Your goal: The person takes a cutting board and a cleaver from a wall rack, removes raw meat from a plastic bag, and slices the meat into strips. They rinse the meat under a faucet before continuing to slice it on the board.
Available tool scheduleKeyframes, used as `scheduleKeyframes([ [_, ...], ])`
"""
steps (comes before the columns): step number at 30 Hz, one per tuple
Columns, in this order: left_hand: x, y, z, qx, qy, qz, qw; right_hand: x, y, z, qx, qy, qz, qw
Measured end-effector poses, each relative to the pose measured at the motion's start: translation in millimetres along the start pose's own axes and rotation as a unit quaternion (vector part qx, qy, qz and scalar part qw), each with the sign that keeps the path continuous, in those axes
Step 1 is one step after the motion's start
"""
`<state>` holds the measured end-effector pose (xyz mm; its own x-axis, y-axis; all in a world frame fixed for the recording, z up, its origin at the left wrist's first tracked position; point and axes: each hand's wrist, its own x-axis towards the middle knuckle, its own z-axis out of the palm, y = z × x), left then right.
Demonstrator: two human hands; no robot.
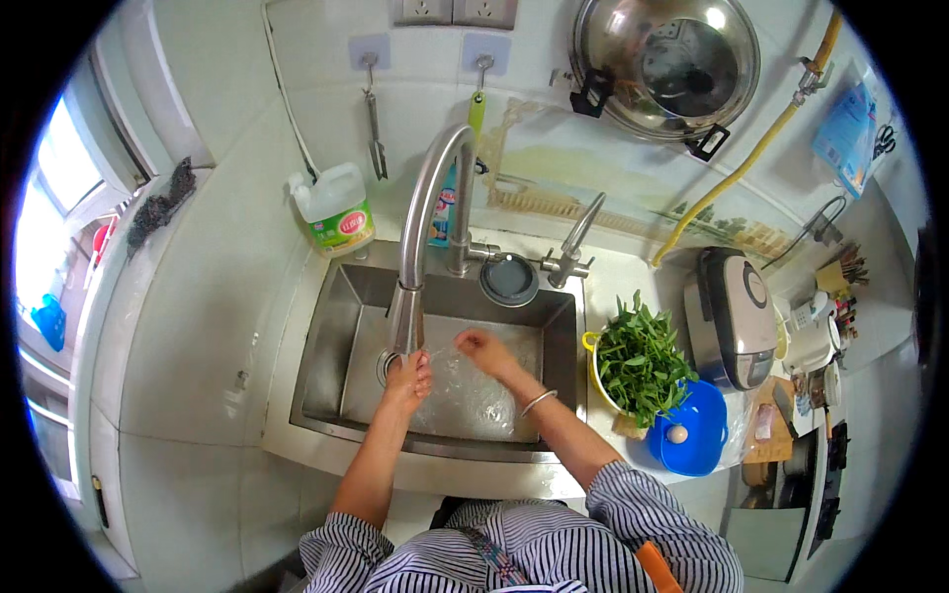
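Observation:
My left hand (408,382) has its fingers curled at the lower end of the steel pull-out faucet head (406,326), over the left part of the stainless steel sink (474,447). Whether it grips the spout or only touches it cannot be told. To the right, my right hand (485,353) hovers over the basin with its fingers bent and slightly blurred; no object shows in it. Water (493,411) splashes and glints on the sink floor. A round drain (386,365) lies partly behind my left hand.
Right of the sink stand a colander (593,370) of leafy greens (641,359), a blue basin (700,437) with an egg (676,434), and a rice cooker (730,311). Behind are a dark round lid (509,279), a small tap (574,252) and a plastic jug (339,211). A knife (784,406) lies farther right.

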<state>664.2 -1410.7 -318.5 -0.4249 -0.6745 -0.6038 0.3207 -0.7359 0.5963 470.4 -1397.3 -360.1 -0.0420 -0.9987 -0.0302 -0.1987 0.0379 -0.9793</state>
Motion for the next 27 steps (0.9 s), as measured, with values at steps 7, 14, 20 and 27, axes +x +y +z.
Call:
scheduleKeyframes([
  [7, -1.9, 1.5, -9.0, -0.052, 0.024, -0.002, 0.998, 45.4, 54.5, -89.2, 0.071, 0.286, 0.051, 0.954],
  [14, 0.8, -2.0, -29.4, -0.018, -0.07, 0.067, 0.995, 68.9, 46.6, -99.3, 0.04, 0.233, 0.1, 0.967],
  [20, -0.4, -1.4, -41.1, 0.253, 0.032, 0.072, 0.964, 96.1, -5.2, -72.3, -0.014, 0.2, 0.026, 0.979],
  [27, -6.9, -5.8, -65.8, 0.559, -0.022, 0.204, 0.803, 77.6, -36.0, -57.8, -0.125, 0.097, -0.078, 0.984],
])
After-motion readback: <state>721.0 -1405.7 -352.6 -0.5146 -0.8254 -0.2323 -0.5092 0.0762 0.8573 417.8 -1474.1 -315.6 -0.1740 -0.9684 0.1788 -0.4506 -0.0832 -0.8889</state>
